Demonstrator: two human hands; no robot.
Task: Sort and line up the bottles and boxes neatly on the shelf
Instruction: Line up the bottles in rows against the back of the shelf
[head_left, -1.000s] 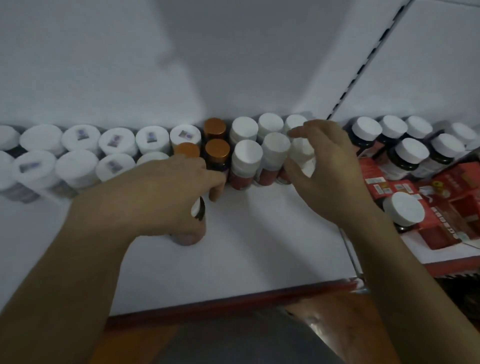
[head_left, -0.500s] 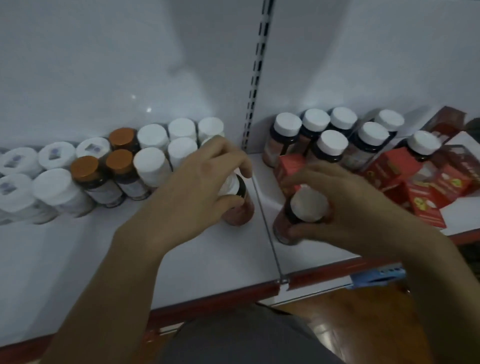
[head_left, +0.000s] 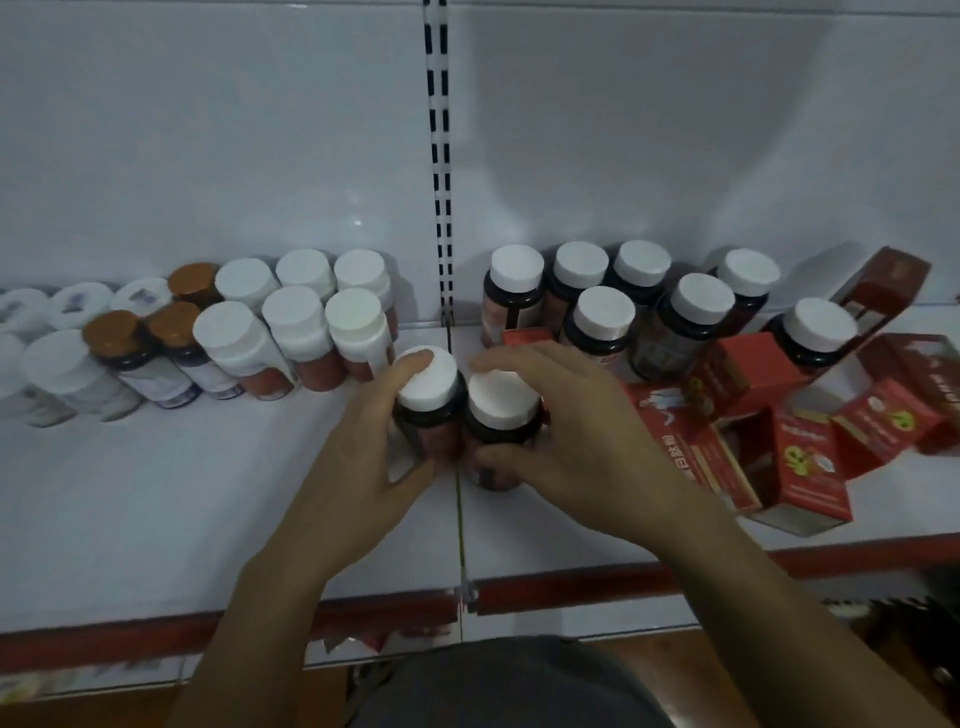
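hidden: left hand (head_left: 358, 467) covers the lower flank of the left bottle (head_left: 428, 387); right hand (head_left: 582, 441) covers the right bottle (head_left: 501, 400) on its right side | cut off: leftmost white-capped bottles (head_left: 13, 364) at the frame edge | blurred: print on red boxes (head_left: 810, 467) unreadable

Head camera, wide-angle, worn. Station: above and just before the shelf (head_left: 156, 519), close in. Facing: forward and down, onto the shelf top and the white back panel (head_left: 208, 130). Centre: slotted upright (head_left: 443, 156); below it left hand (head_left: 358, 467) and right hand (head_left: 582, 441), each gripping a white-capped bottle (head_left: 427, 382). Near edge: red front lip (head_left: 571, 584), both forearms entering from below.
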